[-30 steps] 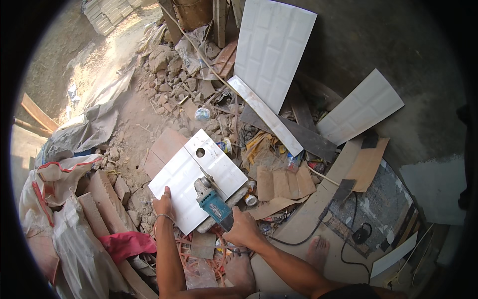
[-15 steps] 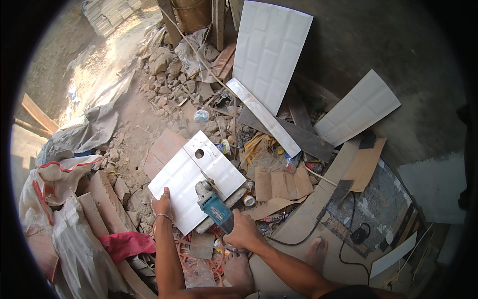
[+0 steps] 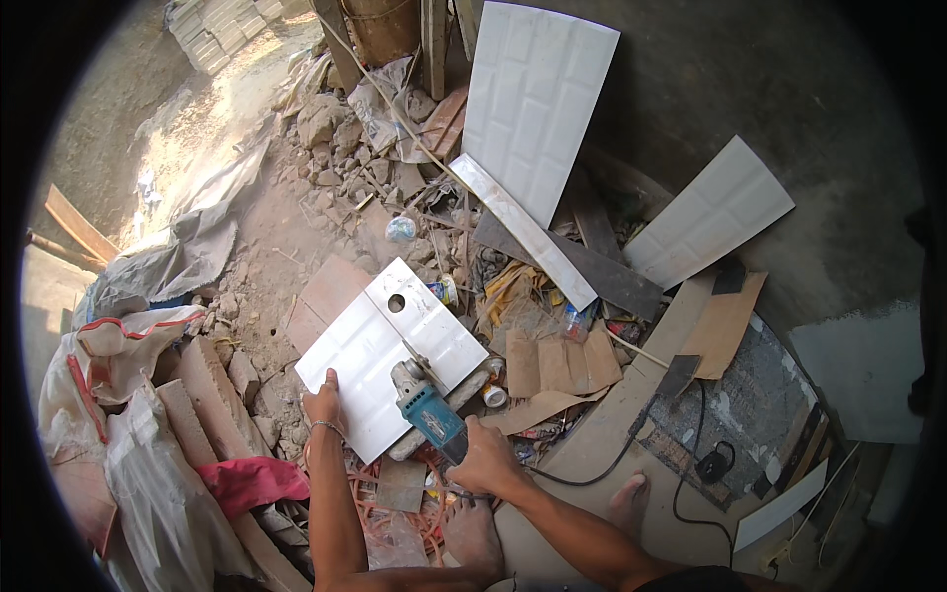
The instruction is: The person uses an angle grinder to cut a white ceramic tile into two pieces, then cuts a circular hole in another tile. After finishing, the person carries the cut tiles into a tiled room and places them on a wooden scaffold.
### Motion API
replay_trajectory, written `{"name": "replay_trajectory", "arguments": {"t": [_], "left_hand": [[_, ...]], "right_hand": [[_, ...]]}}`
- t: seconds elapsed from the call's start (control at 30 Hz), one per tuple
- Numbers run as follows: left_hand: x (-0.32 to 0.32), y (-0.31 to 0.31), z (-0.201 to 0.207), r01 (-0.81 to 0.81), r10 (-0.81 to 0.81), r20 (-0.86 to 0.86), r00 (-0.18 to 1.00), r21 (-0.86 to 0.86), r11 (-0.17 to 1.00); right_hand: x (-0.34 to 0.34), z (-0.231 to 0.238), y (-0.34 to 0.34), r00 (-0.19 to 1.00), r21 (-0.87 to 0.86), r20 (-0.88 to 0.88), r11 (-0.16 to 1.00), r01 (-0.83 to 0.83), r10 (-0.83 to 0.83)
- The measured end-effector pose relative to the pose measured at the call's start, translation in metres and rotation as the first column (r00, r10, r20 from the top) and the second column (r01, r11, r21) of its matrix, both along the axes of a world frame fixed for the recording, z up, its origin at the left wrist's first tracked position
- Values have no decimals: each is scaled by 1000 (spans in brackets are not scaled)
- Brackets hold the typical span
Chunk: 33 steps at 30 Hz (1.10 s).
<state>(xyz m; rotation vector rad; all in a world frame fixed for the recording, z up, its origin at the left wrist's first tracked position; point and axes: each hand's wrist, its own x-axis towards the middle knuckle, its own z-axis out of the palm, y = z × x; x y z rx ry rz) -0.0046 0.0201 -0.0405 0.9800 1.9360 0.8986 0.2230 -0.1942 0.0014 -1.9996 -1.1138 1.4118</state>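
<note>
My right hand (image 3: 481, 456) is wrapped round the rear body of a teal angle grinder (image 3: 434, 415), its head pointing away from me. The grinder's disc stands on edge on a white glossy tile (image 3: 347, 370) with a brick relief. A thin dark line runs across the tile from its far edge to the disc; a round hole (image 3: 396, 303) shows beyond that line. My left hand (image 3: 324, 403) grips the tile's left edge, thumb on top and fingers hidden beneath. A reddish tile (image 3: 326, 292) lies partly under the white one, next to a stone block (image 3: 404, 447).
Larger white tiles (image 3: 533, 109) lean at the back, with a narrow tile strip (image 3: 523, 234) before them. Rubble (image 3: 330, 133) spreads beyond. Sacks (image 3: 158, 474) and broken slabs (image 3: 209, 390) lie left. A black cord (image 3: 592, 482) trails right past my bare feet (image 3: 628, 501).
The grinder and my right hand have shifted slightly toward me, and the dark line on the tile reaches nearer to me. My left hand stays on the tile's edge.
</note>
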Motion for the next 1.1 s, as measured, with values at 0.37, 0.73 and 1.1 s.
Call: {"name": "replay_trajectory", "arguments": {"t": [0.37,0.73,1.1], "left_hand": [[-3,2,-4,-18,17,-25,1000,-17,1000],[-8,4,-8,-22,20,-47,999,-41,999],[-6,3,-8,6,-6,-50,999,-4,1000]], "right_hand": [[2,3,-3,1000,8,-14,1000,2,-2],[2,0,-6,1000,-6,-24,1000,5,-5],[2,1,-1,1000,27,-26,1000,14,-13]]}}
